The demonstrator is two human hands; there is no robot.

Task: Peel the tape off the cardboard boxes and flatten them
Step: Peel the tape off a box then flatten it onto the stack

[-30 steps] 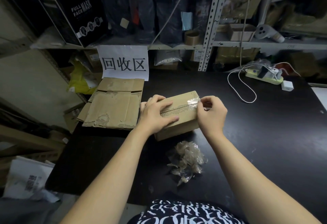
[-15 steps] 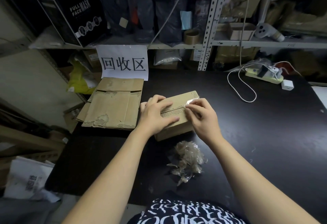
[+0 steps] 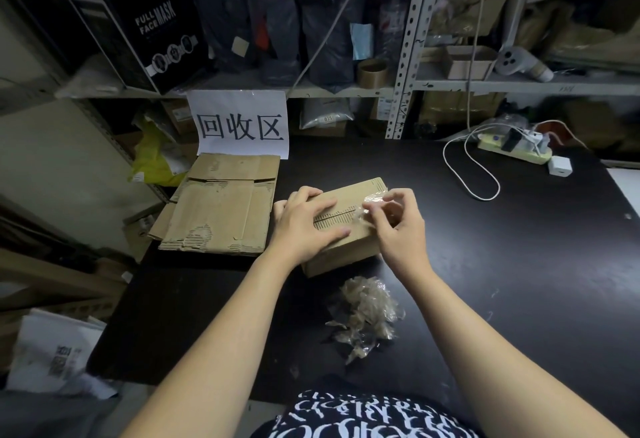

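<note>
Steadies a small cardboard box at the centre of the black table, left hand pressed flat on its top. Pinches the clear tape strip with the right hand at the box's 3 o'clock end. Risks, judged from here: snapping the thin tape mid-strip through a jerky pull, tearing the cardboard's paper face, or shoving the box toward the peeled-tape pile at 6 o'clock.
</note>
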